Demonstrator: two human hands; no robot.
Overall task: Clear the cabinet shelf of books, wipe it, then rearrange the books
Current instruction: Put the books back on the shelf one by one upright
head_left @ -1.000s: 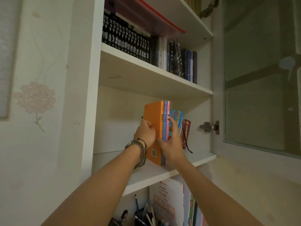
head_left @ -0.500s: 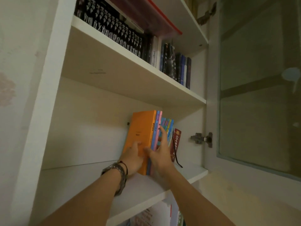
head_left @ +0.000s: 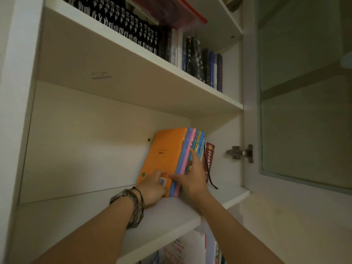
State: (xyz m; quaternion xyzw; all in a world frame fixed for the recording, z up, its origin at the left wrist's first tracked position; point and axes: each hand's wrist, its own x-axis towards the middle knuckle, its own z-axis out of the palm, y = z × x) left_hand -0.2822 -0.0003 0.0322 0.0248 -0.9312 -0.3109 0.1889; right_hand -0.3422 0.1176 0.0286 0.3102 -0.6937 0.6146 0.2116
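On the white cabinet shelf (head_left: pixel 76 216) a row of books stands towards the right. An orange book (head_left: pixel 165 155) is at the left end of the row. Blue and pink books (head_left: pixel 185 149) come after it, then several thin colourful ones (head_left: pixel 199 141). A dark red book (head_left: pixel 209 155) with a black ribbon stands last. My left hand (head_left: pixel 152 187), with a watch on its wrist, lies flat on the orange cover's lower corner. My right hand (head_left: pixel 191 180) rests against the spines, index finger pointing up and thumb on the blue spine.
The shelf above holds a row of black books (head_left: pixel 123 18) and darker volumes (head_left: pixel 202 61). A glass cabinet door (head_left: pixel 304 92) stands open at the right on a metal hinge (head_left: pixel 240 153). More books (head_left: pixel 190 250) show on the shelf below.
Both hands have slid down to the lower part of the books. My view has tilted up and come closer to the shelf.
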